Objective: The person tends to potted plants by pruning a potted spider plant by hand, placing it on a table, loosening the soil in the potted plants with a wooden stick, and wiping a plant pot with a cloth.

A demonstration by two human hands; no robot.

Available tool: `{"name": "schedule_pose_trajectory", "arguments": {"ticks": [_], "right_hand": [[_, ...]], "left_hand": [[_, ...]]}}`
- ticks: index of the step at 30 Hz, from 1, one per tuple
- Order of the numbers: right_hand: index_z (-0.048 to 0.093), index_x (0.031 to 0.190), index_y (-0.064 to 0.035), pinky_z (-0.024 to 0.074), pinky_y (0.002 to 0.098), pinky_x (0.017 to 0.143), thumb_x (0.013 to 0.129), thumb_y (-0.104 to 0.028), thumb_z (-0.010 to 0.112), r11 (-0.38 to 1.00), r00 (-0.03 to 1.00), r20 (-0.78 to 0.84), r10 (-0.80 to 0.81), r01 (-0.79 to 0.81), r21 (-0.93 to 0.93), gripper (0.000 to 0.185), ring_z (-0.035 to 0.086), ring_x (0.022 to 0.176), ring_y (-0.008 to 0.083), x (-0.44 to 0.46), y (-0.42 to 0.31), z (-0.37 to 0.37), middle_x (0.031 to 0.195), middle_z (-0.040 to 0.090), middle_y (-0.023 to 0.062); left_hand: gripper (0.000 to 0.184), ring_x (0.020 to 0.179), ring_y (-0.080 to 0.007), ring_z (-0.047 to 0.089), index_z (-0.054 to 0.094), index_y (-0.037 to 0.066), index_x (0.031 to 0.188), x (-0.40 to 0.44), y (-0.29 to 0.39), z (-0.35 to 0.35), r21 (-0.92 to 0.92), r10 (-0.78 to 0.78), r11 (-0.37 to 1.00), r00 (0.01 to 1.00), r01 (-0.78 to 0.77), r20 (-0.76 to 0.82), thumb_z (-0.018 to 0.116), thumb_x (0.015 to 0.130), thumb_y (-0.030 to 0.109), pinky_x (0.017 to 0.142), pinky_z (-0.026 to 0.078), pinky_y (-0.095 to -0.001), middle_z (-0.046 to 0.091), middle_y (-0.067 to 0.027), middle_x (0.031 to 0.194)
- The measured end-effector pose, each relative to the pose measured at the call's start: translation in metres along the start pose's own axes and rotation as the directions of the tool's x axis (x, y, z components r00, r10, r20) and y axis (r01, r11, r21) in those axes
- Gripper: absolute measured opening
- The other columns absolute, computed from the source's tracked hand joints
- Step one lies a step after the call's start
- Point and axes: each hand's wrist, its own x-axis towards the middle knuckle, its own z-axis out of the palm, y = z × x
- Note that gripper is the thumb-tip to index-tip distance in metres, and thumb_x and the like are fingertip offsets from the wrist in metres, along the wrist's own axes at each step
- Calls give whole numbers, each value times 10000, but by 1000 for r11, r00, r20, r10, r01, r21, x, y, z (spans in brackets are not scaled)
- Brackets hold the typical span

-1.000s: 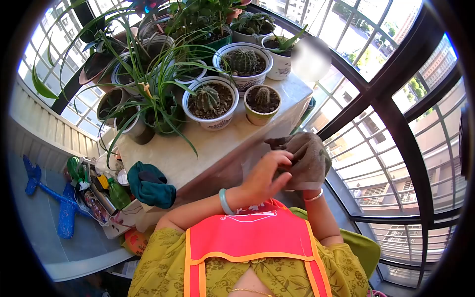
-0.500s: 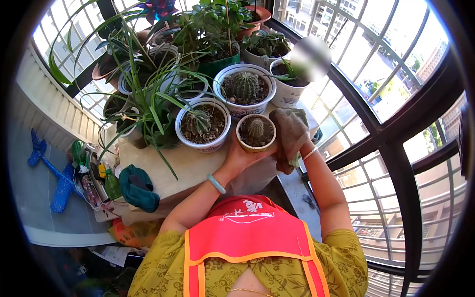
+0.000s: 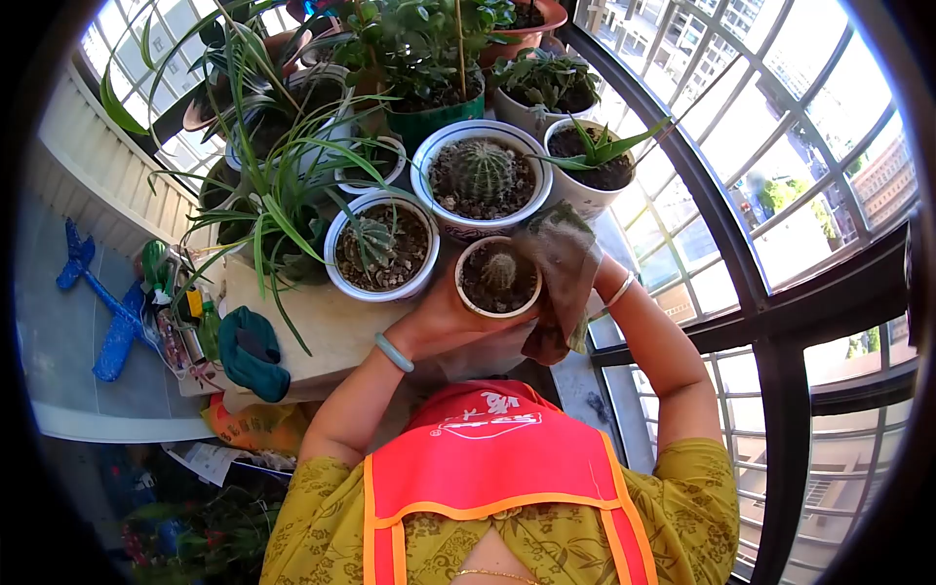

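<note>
A small potted cactus is gripped around its left and lower side by my left hand, which wears a pale bangle at the wrist. My right hand is closed on a brownish-green cloth; the cloth hides most of its fingers. The cloth lies against the right side of the small pot. Just left of that pot stands a white-and-blue pot with a cactus. Behind it is a larger white-and-blue pot with a round cactus.
A white pot with an aloe-like plant stands at the right. Long-leaved plants crowd the left, and a green pot is behind. A dark green glove lies on the table's left edge. Barred windows border the right.
The view has shifted slightly, and the pots at the front appear a little further left. The small potted cactus stays in my left hand, and the cloth still touches its right side.
</note>
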Motion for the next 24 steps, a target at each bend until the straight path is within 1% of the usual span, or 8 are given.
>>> {"name": "schedule_pose_trajectory", "arguments": {"ticks": [3,5,7,11,17,19,20,24], "right_hand": [[583,1070,-84,413,364,870,783,-115,567,987,992,-104,67,-50,154,289,521,928,283,-1,2,21,982,557,135],[580,1049,-77,432,371,838,769,-122,554,993,992,-122,39,-25,114,285,537,920,296,4,-3,18,964,566,133],[577,1002,-75,452,379,791,748,-116,536,978,996,57,68,-55,-203,260,555,910,309,13,-15,8,951,574,138],[568,964,-73,465,387,746,711,-180,564,981,999,34,22,-16,-193,274,570,880,320,13,-14,6,932,581,148],[603,837,-60,480,387,700,351,-430,727,979,999,-26,-27,21,-202,623,576,744,358,15,-47,-16,797,585,160],[603,709,-54,483,380,702,211,-484,726,935,979,82,189,-154,-321,670,569,710,364,14,-64,-13,763,582,159],[585,645,-47,479,371,703,181,-525,719,925,963,-28,266,-264,-275,680,562,707,353,8,-63,0,766,580,164],[576,658,-52,460,384,665,205,-533,697,838,915,-134,380,-402,-369,671,535,687,343,9,-98,-5,740,545,168]], "left_hand": [[805,1127,-156,472,377,50,1278,1,-16,-3,-44,0,999,1000,0,10,834,619,124,979,390,-318,489,-75,1217],[845,1171,-170,437,351,51,1295,0,-23,-4,-67,-19,998,1000,20,23,838,609,135,1006,361,-330,451,-81,1259],[899,1208,-187,406,315,54,1315,0,-32,-6,-42,7,999,1000,-5,31,844,593,147,1027,336,-343,416,-86,1292],[1008,1246,-216,375,237,58,1348,-9,-39,-4,-61,1,998,1000,-2,-19,855,560,174,1044,316,-360,380,-98,1322],[982,1244,-225,376,231,56,1335,-12,-35,3,19,26,1000,997,-24,-70,843,571,132,1043,315,-364,382,-110,1319],[969,1238,-227,381,238,56,1328,-16,-40,5,-15,17,1000,996,-18,-90,840,573,125,1038,320,-363,385,-110,1314],[955,1232,-228,386,245,56,1321,-16,-41,5,-43,10,999,993,-15,-113,838,575,117,1033,325,-362,387,-110,1310],[946,1212,-226,402,252,53,1312,-20,-37,11,21,64,998,987,-62,-149,840,575,126,1018,340,-360,399,-108,1292]]}}
